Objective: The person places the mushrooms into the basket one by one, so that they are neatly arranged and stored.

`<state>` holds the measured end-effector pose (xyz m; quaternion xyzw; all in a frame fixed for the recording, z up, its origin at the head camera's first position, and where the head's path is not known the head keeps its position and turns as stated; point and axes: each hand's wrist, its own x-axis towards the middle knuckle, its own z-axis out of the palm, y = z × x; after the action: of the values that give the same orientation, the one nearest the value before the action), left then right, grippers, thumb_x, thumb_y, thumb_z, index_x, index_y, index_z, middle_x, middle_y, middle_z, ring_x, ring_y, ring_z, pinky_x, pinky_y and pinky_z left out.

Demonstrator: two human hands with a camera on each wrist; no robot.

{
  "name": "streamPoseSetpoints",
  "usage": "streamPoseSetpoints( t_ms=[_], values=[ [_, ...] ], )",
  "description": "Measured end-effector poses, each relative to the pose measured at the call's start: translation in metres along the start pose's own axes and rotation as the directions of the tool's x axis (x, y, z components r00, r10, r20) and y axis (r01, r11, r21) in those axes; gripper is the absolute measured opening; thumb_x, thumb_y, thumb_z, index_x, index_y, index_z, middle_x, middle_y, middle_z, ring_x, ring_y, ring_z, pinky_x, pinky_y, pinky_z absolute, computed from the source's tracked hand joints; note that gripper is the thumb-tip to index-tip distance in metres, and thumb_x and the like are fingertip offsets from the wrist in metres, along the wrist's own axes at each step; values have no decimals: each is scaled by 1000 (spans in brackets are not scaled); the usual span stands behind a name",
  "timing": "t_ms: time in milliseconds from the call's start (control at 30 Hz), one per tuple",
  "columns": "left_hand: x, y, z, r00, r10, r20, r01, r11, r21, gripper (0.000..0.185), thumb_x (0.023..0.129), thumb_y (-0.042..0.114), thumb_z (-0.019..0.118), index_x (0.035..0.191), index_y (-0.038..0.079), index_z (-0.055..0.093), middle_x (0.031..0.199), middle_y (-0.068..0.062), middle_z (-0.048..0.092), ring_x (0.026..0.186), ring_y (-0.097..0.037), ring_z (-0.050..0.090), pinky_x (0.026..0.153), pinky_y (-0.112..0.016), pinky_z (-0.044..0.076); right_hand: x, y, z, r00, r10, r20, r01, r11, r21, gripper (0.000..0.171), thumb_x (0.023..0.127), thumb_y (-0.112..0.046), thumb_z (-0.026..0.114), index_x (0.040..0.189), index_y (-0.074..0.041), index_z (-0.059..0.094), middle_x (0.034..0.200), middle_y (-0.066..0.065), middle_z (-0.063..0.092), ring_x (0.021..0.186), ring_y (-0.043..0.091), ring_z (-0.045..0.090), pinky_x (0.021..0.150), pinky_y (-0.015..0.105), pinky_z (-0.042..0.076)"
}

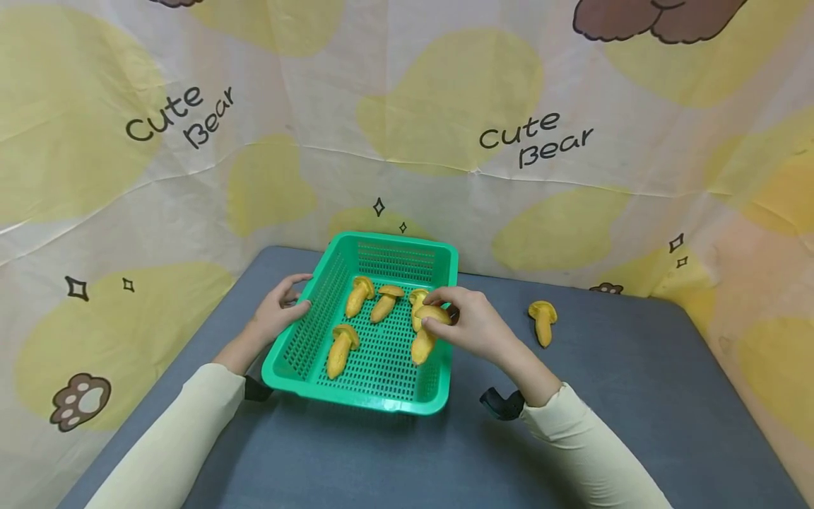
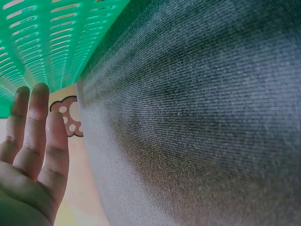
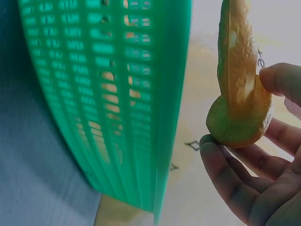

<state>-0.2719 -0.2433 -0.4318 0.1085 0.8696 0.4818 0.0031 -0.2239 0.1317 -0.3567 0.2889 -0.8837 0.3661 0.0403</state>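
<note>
A green slotted plastic basket (image 1: 359, 403) sits on the table, with several yellow mushrooms lying on its floor, one of them a mushroom (image 1: 342, 351) at the near left. My right hand (image 1: 469, 322) pinches another mushroom (image 3: 240, 80) by its cap, between thumb and fingertips, above the basket's right side. Its stem points down toward the basket floor in the head view. At the basket's left side is my left hand (image 1: 280, 307), its thumb by the rim. The left wrist view shows its fingers (image 2: 35, 117) fairly straight beside the outer wall.
One more mushroom (image 1: 543, 324) lies on the grey cloth-covered table (image 1: 610, 396) to the right of the basket. Behind the table hangs a printed curtain (image 1: 432, 106) with yellow patches and lettering. Dark straps (image 1: 502, 404) are on the wrists.
</note>
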Motion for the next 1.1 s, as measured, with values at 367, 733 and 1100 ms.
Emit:
streamPoseSetpoints(
  t_ms=[367,733,1100],
  values=[
    [0,-2,0,1000,-2,-5,2,1000,-4,57,98,30,54,151,23,32,136,-26,49,122,-42,51,89,-52,46,17,-24,7,999,-8,42,8,1000,-7,21,88,-27,68,106,-16,69,102,-4,68,68,11,61,62,26,50],
    [1,-2,1,1000,-7,-6,7,1000,-3,57,99,30,53,151,22,32,131,-26,53,116,-41,55,87,-48,47,49,-42,7,992,-25,121,31,999,-45,20,86,-26,69,104,-17,71,99,-6,67,85,11,59,71,25,50],
    [2,-1,1,1000,3,-5,-3,1000,-2,56,99,28,53,150,22,32,129,-25,54,115,-39,56,85,-45,48,78,-42,20,970,48,238,-25,995,-97,23,86,-27,71,106,-16,69,109,5,68,97,17,59,74,28,48]
  ],
)
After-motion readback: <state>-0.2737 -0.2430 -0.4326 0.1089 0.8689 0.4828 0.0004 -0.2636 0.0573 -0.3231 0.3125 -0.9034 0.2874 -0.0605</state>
